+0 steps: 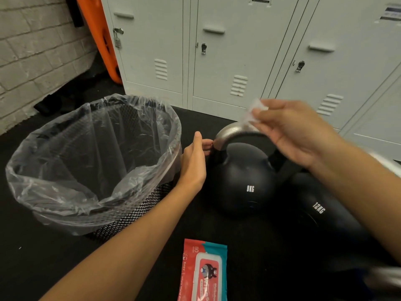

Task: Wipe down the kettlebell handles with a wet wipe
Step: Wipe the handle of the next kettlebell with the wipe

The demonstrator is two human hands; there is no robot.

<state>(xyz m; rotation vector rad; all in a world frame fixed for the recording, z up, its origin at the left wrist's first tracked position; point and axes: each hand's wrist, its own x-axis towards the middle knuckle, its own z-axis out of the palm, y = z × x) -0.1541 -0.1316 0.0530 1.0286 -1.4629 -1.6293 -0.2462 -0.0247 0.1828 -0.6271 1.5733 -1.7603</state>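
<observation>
A black 8 kg kettlebell [243, 181] stands on the dark floor, its steel handle [225, 133] arching over the top. My left hand [193, 161] touches the handle's left end with its fingertips. My right hand [297, 131] hovers over the handle's right side and pinches a small white wet wipe [256, 111] against the top of the handle. A black 12 kg kettlebell [321, 213] lies to the right, partly hidden under my right forearm. A red and teal wet wipe pack [204, 272] lies on the floor near the bottom edge.
A black mesh bin [138, 216] lined with a clear plastic bag stands left of the kettlebells, close to my left hand. Grey lockers [238, 51] run along the back. A white brick wall [32, 51] and an orange object [102, 35] are at the far left.
</observation>
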